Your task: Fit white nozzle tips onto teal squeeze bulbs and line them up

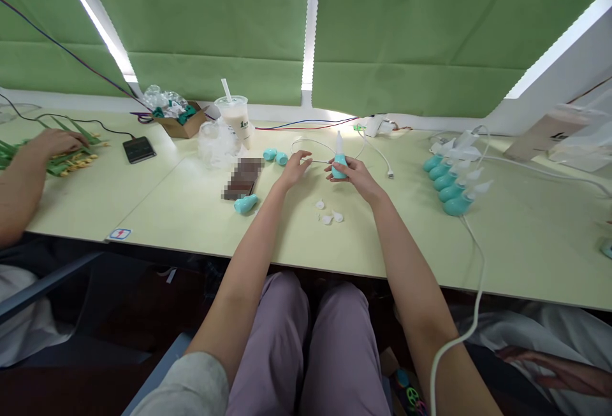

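Observation:
My right hand (352,174) is closed around a teal squeeze bulb (339,169) with a clear pointed nozzle standing upright on it. To its left, my left hand (294,172) hovers over the table with its fingers apart and nothing in them. Just behind that hand lie two loose teal bulbs (276,156). Another teal bulb (245,204) rests by the near corner of a dark phone (243,178). Several small white pieces (327,219) are scattered on the tabletop in front of my hands. At the right, several bulbs with nozzles (448,183) lie in a row.
A drink cup with a straw (234,116), a crumpled plastic bag (217,143) and a cardboard box (179,121) stand at the back left. A white cable (478,276) hangs over the front edge at right. Another person's hand (57,142) rests on flowers at left.

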A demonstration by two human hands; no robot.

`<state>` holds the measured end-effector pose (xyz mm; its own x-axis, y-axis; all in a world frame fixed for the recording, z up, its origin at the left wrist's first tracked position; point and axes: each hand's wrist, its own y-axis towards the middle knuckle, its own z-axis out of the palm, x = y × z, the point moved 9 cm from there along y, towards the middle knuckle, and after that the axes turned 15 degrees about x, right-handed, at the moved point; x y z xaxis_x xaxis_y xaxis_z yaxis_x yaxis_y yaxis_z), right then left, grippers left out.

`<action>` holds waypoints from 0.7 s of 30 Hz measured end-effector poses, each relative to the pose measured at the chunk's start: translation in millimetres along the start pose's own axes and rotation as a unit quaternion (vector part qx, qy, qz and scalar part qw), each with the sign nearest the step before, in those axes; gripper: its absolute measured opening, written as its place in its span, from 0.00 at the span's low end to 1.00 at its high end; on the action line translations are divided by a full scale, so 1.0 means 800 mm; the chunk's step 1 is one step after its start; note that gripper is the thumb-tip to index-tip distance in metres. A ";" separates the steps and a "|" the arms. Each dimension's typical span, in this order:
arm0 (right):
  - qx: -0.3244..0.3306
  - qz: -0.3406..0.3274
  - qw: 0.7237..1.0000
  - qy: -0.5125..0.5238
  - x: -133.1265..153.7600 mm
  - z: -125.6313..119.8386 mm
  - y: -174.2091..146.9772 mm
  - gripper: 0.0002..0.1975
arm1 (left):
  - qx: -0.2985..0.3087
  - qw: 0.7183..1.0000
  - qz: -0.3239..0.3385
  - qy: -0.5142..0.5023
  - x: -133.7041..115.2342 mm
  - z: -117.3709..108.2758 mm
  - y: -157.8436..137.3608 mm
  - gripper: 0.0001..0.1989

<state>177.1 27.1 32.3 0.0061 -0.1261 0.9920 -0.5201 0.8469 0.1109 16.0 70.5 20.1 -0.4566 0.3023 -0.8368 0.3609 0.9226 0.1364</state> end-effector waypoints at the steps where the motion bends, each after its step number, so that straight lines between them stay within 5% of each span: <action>1: 0.002 0.004 1.000 -0.006 -0.001 0.001 0.000 0.20 | 0.001 1.000 0.000 0.003 0.000 0.000 0.000 0.15; 6: -0.029 -0.026 0.999 -0.031 0.002 -0.010 0.002 0.19 | 0.009 1.000 0.005 0.018 0.001 0.002 0.003 0.15; 10: -0.143 -0.091 0.982 -0.088 0.019 -0.045 -0.008 0.17 | 0.016 0.999 0.000 0.031 0.002 0.002 0.004 0.15; 15: -0.327 -0.128 0.915 -0.197 0.046 -0.101 -0.043 0.18 | 0.025 0.998 -0.006 0.051 0.000 0.004 0.000 0.15; 21: -0.513 -0.050 0.812 -0.273 0.055 -0.174 -0.097 0.18 | 0.043 0.997 -0.014 0.067 0.000 0.012 -0.003 0.14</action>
<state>336.8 27.6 75.5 -0.5215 -0.1938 0.8310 0.4473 0.7672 0.4597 22.8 65.8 15.2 -0.5700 0.3123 -0.7600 0.4125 0.9087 0.0640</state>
